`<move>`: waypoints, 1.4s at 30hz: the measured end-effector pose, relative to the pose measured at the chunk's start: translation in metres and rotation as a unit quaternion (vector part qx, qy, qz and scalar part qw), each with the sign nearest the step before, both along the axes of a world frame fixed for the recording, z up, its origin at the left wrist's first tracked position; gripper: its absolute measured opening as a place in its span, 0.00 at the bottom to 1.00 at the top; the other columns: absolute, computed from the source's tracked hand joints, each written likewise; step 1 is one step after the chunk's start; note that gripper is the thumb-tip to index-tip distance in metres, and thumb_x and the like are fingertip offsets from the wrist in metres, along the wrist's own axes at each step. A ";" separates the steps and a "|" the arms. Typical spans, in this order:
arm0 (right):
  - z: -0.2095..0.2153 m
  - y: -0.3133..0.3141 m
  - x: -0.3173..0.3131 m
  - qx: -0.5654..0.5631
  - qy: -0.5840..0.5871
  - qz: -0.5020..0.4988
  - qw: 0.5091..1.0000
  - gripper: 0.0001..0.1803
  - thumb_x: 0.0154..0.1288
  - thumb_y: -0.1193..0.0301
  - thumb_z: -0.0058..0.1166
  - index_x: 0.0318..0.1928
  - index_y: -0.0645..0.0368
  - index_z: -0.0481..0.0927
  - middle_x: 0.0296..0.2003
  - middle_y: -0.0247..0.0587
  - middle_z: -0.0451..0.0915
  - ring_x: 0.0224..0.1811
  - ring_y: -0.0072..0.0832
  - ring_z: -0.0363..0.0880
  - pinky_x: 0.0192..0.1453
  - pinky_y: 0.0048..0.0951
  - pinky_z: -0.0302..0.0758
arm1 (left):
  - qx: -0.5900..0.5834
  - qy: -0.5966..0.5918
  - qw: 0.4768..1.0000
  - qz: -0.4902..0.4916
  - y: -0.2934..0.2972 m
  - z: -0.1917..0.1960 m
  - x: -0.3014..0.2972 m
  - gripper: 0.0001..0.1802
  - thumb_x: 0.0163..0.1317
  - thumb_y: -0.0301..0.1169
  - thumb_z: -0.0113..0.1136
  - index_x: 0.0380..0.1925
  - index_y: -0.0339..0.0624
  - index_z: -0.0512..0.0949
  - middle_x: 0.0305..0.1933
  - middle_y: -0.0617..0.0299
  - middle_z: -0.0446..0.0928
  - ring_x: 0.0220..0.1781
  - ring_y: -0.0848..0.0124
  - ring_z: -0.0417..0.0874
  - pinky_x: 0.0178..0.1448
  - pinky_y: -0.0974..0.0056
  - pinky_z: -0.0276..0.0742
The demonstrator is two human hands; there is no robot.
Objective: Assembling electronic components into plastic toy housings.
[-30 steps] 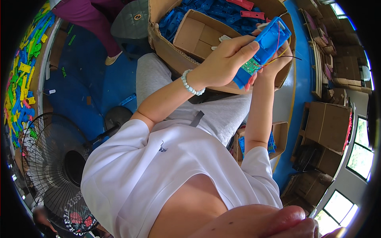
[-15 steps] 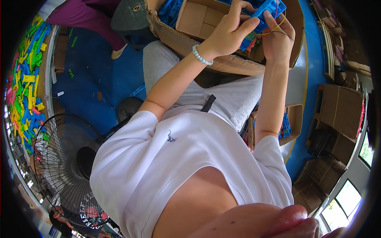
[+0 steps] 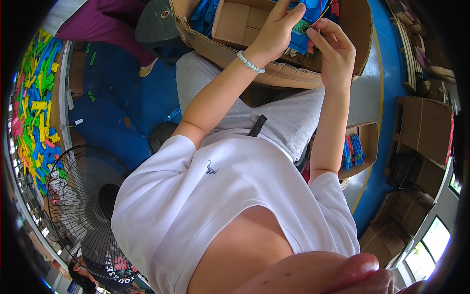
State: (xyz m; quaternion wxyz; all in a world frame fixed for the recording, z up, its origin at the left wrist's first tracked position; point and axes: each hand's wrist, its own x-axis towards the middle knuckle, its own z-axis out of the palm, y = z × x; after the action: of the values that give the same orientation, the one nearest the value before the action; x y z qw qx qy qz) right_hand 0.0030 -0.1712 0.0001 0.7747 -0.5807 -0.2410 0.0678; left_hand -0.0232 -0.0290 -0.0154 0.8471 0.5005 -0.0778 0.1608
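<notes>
Workshop with blue floor [image 3: 112, 117], seen from above. Nearest, white shirt [image 3: 220, 196] and grey trousers [image 3: 274, 117]; standing fan [image 3: 83, 210] at lower left. Beyond the knees, open cardboard box [image 3: 274, 73] of blue parts. Above it, blue plastic housing [image 3: 306, 19] with small green circuit board [image 3: 301, 27] and thin wires, gripped by left hand [image 3: 274, 32] and pinched at the board edge by right hand [image 3: 335, 46]. Probably light and rigid, wires fragile; best held by the housing edges. Farther off, coloured plastic pieces [image 3: 32, 112] along the left.
</notes>
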 end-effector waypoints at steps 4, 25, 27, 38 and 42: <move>-0.011 -0.011 -0.002 -0.003 -0.054 0.003 0.999 0.09 0.57 0.85 0.65 0.39 0.68 0.83 0.54 0.41 0.74 0.44 0.26 0.80 0.47 0.27 0.78 | -0.011 -0.008 1.000 0.009 -0.010 0.001 0.003 0.15 0.78 0.40 0.45 0.56 0.44 0.69 0.44 0.62 0.77 0.43 0.75 0.81 0.44 0.72 0.79; -0.052 -0.289 -0.078 -0.558 -0.016 -0.477 0.679 0.20 0.55 0.72 0.68 0.44 0.64 0.73 0.44 0.50 0.84 0.44 0.43 0.84 0.50 0.41 0.80 | 0.491 -0.069 0.860 -0.117 0.044 -0.026 0.138 0.18 0.70 0.37 0.58 0.52 0.38 0.79 0.48 0.55 0.82 0.51 0.65 0.83 0.56 0.61 0.78; -0.085 -0.348 -0.104 -0.686 0.064 -0.417 0.593 0.15 0.51 0.75 0.67 0.37 0.62 0.75 0.43 0.51 0.84 0.43 0.47 0.82 0.48 0.44 0.78 | 0.602 -0.028 0.798 0.014 0.105 -0.070 0.187 0.16 0.67 0.35 0.57 0.49 0.37 0.80 0.44 0.50 0.84 0.47 0.59 0.85 0.54 0.60 0.79; -0.212 -0.463 -0.127 -0.719 0.103 -0.253 0.639 0.16 0.40 0.79 0.67 0.33 0.63 0.79 0.39 0.49 0.80 0.48 0.51 0.74 0.56 0.51 0.70 | 0.638 0.374 0.649 0.179 0.309 -0.233 0.349 0.18 0.58 0.30 0.54 0.45 0.32 0.82 0.55 0.35 0.78 0.61 0.47 0.79 0.63 0.51 0.76; -0.154 -0.479 -0.148 -0.858 0.016 -0.188 0.478 0.17 0.47 0.73 0.66 0.41 0.61 0.83 0.58 0.50 0.77 0.64 0.49 0.69 0.70 0.51 0.63 | 0.664 0.370 0.642 0.097 0.205 -0.247 0.383 0.22 0.63 0.36 0.61 0.54 0.33 0.77 0.60 0.39 0.76 0.63 0.48 0.78 0.65 0.54 0.76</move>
State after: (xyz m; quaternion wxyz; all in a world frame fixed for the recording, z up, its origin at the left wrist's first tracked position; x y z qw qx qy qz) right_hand -0.1452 -0.6505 -0.1536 -0.1107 -0.9864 0.0645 0.1032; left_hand 0.3597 0.1765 -0.2621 0.2249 0.9512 0.2051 -0.0512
